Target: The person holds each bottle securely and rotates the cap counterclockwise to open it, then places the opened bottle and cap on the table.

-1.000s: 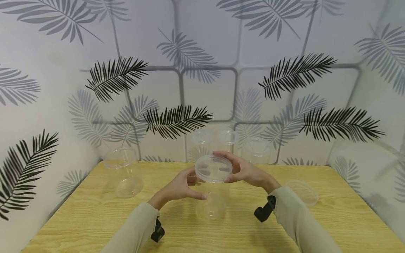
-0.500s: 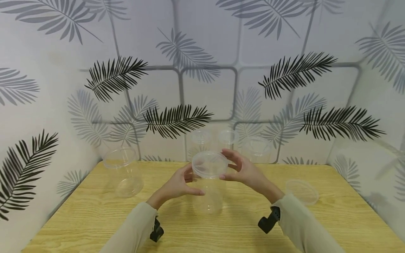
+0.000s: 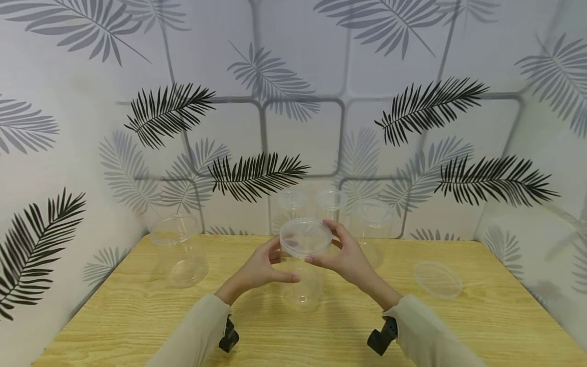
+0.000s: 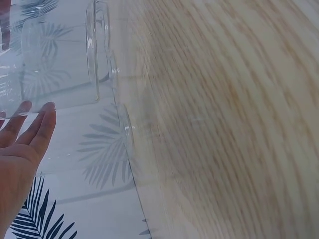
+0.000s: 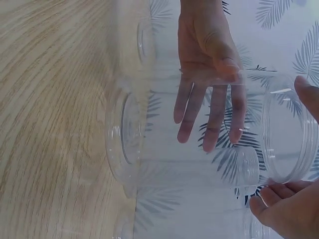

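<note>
A clear plastic jar [image 3: 302,290] stands upright at the middle of the table in the head view, with a round clear lid [image 3: 306,237] on its mouth. My left hand [image 3: 257,267] holds the jar's body from the left, thumb in front and fingers behind. Those fingers show through the clear wall in the right wrist view, where the jar [image 5: 164,169] lies across the picture. My right hand [image 3: 350,260] grips the lid's rim, its thumb at the near edge and its fingers around the far right side.
A loose clear lid [image 3: 437,280] lies flat on the wooden table [image 3: 500,316] at the right. Another clear jar [image 3: 183,260] stands at the left. Several clear jars stand behind the hands, among them a wide one [image 3: 372,216], near the patterned wall [image 3: 302,137].
The held jar has shifted slightly left and away. My right hand moved outward, then came back, and its thumb now sits farther left along the lid's near edge. My left hand keeps its hold.
</note>
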The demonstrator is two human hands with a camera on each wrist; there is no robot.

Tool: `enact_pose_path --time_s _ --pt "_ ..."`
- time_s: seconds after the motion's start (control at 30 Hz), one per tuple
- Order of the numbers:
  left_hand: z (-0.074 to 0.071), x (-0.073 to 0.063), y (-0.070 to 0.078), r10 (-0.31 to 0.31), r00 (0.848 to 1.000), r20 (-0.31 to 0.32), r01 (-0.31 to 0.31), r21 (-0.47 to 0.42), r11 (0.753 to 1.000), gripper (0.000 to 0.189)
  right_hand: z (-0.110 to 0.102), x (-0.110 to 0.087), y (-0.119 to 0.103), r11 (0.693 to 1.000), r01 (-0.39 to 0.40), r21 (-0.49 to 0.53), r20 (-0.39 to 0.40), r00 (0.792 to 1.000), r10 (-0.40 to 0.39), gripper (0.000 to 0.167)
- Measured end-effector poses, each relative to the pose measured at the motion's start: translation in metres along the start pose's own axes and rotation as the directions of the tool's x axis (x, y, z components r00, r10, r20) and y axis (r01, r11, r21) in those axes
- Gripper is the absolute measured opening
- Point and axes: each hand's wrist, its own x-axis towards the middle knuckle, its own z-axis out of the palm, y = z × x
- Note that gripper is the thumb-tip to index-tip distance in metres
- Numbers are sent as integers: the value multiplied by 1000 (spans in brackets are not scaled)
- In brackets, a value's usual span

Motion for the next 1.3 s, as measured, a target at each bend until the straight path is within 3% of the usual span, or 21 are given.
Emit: enact_pose_path --time_s 0.1,0.2,0.4,0.53,0.67,0.73,0.83,1.0,1.1,1.3 --pt "-1 0 1 10 1000 13 -10 2 1000 86 -5 2 0 999 8 35 67 998 -10 86" --pt "-2 -1 3 15 1000 28 -16 9 1000 87 -14 6 3 994 5 107 181 983 -25 84" --pt "-3 -2 6 5 998 58 -6 12 1000 88 -30 18 11 955 -50 294 425 901 -84 78" --pt "-2 -2 7 -4 998 67 3 13 1000 89 -34 24 14 927 -64 371 492 860 -138 80" --pt "-3 -2 6 -13 998 69 14 -8 1000 88 -35 24 14 923 -65 380 511 846 -150 81" --pt "-3 -3 5 -13 998 67 14 -9 1000 88 -35 23 13 930 -65 362 508 850 -138 81" --pt "-3 -3 4 -9 998 55 9 6 1000 87 -35 19 11 949 -41 312 474 872 -119 82" --pt "-4 -3 3 -13 1000 22 12 12 1000 86 -28 8 5 982 19 186 297 952 -75 85" --pt "-4 -2 3 -7 1000 13 7 6 1000 86 -19 2 1 993 10 120 178 984 -31 87" --pt "-3 -1 3 4 1000 6 -4 23 1000 87 0 -4 -4 999 -32 41 5 999 32 90"
